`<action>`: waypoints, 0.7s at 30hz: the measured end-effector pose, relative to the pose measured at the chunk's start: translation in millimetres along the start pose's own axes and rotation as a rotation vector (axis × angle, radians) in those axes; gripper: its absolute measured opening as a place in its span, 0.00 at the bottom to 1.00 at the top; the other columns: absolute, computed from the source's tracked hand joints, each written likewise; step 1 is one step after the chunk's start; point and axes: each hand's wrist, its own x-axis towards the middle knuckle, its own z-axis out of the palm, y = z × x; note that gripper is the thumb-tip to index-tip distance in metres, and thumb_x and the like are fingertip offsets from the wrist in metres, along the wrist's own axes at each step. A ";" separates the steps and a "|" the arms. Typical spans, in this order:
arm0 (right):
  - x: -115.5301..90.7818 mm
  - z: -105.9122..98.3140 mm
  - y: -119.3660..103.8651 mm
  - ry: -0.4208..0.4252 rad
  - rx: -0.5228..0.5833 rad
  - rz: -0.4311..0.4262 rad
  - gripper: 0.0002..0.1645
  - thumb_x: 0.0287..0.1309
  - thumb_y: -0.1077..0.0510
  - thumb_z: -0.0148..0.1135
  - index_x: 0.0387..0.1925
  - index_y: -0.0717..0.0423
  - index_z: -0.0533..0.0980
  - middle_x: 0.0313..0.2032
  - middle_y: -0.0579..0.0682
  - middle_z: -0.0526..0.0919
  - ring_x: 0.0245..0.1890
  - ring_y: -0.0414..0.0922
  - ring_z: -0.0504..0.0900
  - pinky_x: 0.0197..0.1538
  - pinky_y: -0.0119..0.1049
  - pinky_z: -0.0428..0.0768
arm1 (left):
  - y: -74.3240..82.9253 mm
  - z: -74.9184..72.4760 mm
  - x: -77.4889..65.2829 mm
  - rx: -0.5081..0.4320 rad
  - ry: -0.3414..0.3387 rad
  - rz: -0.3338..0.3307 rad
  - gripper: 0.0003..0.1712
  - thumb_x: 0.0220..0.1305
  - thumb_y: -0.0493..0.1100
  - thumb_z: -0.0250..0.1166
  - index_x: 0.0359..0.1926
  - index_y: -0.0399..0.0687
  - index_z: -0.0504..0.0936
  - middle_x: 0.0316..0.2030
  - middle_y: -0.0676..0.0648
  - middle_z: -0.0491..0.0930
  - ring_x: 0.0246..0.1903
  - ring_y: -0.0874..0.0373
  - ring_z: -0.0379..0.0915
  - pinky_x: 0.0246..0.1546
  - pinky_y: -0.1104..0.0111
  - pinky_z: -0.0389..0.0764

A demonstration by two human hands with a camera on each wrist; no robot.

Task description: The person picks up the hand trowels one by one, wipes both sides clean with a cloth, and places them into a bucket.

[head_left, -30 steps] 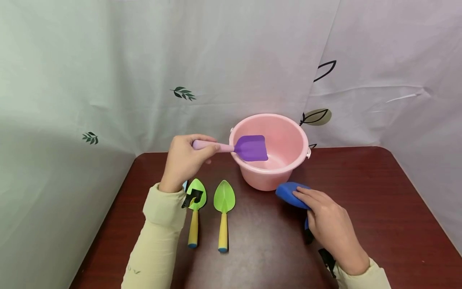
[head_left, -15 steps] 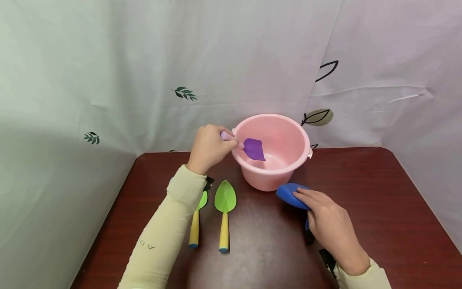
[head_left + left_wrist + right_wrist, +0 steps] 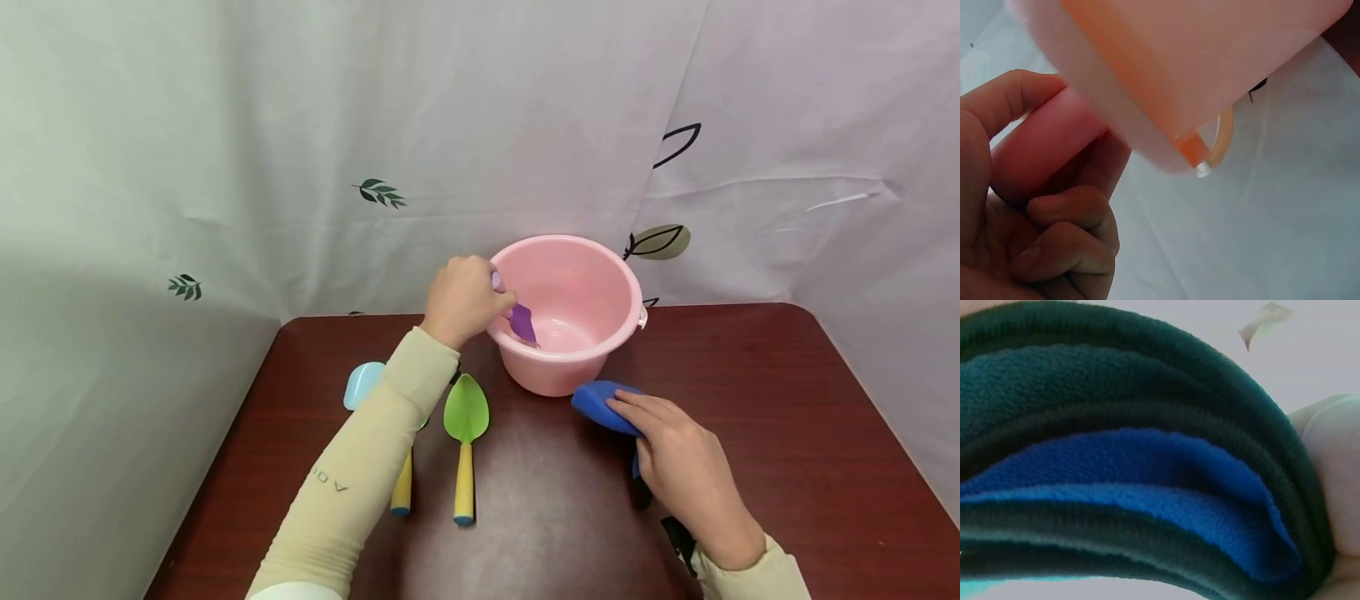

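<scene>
My left hand (image 3: 465,300) grips the lilac handle of a small purple toy shovel (image 3: 522,325) at the left rim of a pink bucket (image 3: 555,375). The shovel's blade points down inside the bucket. In the left wrist view, thumb and fingers close round the handle (image 3: 1047,144), beside the bucket's rim. At the right, my right hand (image 3: 690,467) holds a blue, soft-looking fabric thing (image 3: 603,407) just in front of the bucket. Up close in the right wrist view, it appears as folded blue cloth (image 3: 1129,456) with dark ribbed edging; its exact kind is unclear.
A green trowel (image 3: 466,408) with a yellow handle lies in front of the bucket. Beside it, a second yellow handle (image 3: 402,487) shows partly under my left forearm. A light blue blade (image 3: 363,385) lies further left. A pale curtain hangs behind the dark red table (image 3: 750,400).
My left hand has moved right to the bucket's rim, and the shovel has tipped from level to blade-down inside it. The light blue blade has come into view. My right hand stays put.
</scene>
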 end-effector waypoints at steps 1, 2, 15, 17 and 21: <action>0.0 0.1 -0.1 -0.001 0.001 0.001 0.31 0.40 0.77 0.63 0.50 0.56 0.84 0.53 0.51 0.85 0.53 0.54 0.82 0.39 0.53 0.83 | 0.4 1.5 0.8 0.007 -0.011 -0.002 0.16 0.52 0.45 0.66 0.11 0.54 0.77 0.13 0.62 0.79 0.20 0.55 0.76 0.20 0.64 0.72; 0.1 0.3 -0.2 -0.003 0.001 0.002 0.32 0.40 0.77 0.63 0.50 0.56 0.84 0.53 0.51 0.85 0.53 0.54 0.82 0.39 0.53 0.83 | 0.7 3.0 1.5 0.017 -0.023 -0.006 0.16 0.53 0.45 0.66 0.11 0.54 0.77 0.13 0.62 0.79 0.21 0.55 0.77 0.20 0.64 0.73; 0.3 0.0 -2.0 -0.014 -0.005 0.009 0.31 0.42 0.76 0.63 0.51 0.56 0.84 0.54 0.52 0.84 0.52 0.53 0.83 0.37 0.53 0.83 | 5.0 16.5 4.0 0.128 -0.080 -0.020 0.14 0.54 0.47 0.69 0.15 0.55 0.78 0.16 0.55 0.77 0.26 0.51 0.78 0.26 0.57 0.78; 0.3 -0.3 -2.2 -0.015 -0.006 0.011 0.31 0.42 0.76 0.63 0.51 0.56 0.84 0.54 0.52 0.84 0.52 0.53 0.83 0.37 0.53 0.83 | 5.3 17.3 3.9 0.140 -0.070 -0.016 0.14 0.54 0.47 0.70 0.15 0.54 0.78 0.17 0.53 0.77 0.26 0.50 0.78 0.26 0.56 0.78; 0.0 -0.6 -3.1 -0.014 -0.006 0.013 0.31 0.42 0.76 0.63 0.51 0.56 0.84 0.53 0.51 0.85 0.52 0.52 0.83 0.37 0.53 0.83 | 5.8 17.9 3.4 0.151 -0.062 0.002 0.11 0.55 0.47 0.70 0.20 0.52 0.82 0.21 0.51 0.80 0.27 0.49 0.79 0.27 0.55 0.79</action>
